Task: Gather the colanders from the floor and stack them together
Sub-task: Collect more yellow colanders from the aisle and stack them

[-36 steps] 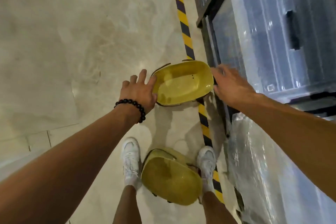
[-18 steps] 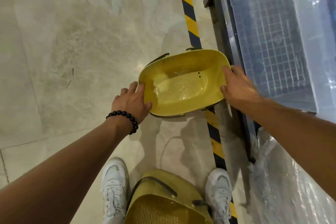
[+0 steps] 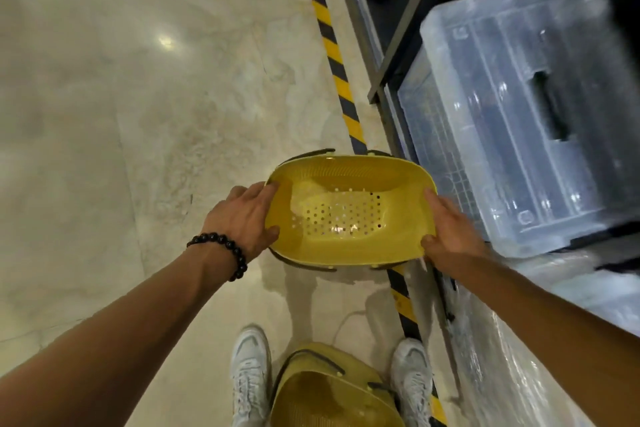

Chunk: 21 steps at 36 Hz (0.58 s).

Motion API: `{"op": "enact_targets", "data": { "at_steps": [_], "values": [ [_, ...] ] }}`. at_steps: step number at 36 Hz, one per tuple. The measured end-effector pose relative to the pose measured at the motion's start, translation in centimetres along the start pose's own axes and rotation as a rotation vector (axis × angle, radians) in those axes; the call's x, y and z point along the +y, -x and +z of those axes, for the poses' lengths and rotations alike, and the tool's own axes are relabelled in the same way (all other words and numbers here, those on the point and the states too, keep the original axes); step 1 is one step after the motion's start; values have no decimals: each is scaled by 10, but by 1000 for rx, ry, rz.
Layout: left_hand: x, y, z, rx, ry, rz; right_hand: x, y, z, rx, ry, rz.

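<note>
A yellow oval colander [image 3: 349,208] with dark folding handles is held up in front of me, its perforated bottom facing me. My left hand [image 3: 244,220] grips its left rim and my right hand [image 3: 448,236] grips its right rim. Another yellow colander stack [image 3: 332,392] rests on the floor between my two white shoes, at the bottom of the view, partly cut off by the frame edge.
A yellow-and-black hazard stripe [image 3: 332,55] runs along the marble floor [image 3: 138,114]. To the right stands a metal rack [image 3: 391,55] with a clear plastic storage bin [image 3: 519,114] and plastic-wrapped goods [image 3: 519,357] below it.
Both hands have closed on the colander's rims and lifted it toward me. It has tipped so the perforated bottom shows. The camera has shifted.
</note>
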<state>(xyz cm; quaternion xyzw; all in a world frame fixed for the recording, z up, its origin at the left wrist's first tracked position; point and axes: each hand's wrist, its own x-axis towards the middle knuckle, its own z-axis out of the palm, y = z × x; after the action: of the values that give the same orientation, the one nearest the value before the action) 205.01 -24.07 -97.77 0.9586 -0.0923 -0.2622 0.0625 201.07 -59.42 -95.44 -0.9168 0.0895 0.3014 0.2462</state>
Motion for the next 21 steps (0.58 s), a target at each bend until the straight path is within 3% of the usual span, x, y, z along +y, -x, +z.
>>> {"op": "enact_targets", "data": {
  "at_steps": [11,21],
  "values": [
    [22,82,-259,136,-42,225,-93,160,-149,231,-151,-2],
    [54,179,-443,198,-145,398,-176,324,-248,465,-198,26]
  ]
}}
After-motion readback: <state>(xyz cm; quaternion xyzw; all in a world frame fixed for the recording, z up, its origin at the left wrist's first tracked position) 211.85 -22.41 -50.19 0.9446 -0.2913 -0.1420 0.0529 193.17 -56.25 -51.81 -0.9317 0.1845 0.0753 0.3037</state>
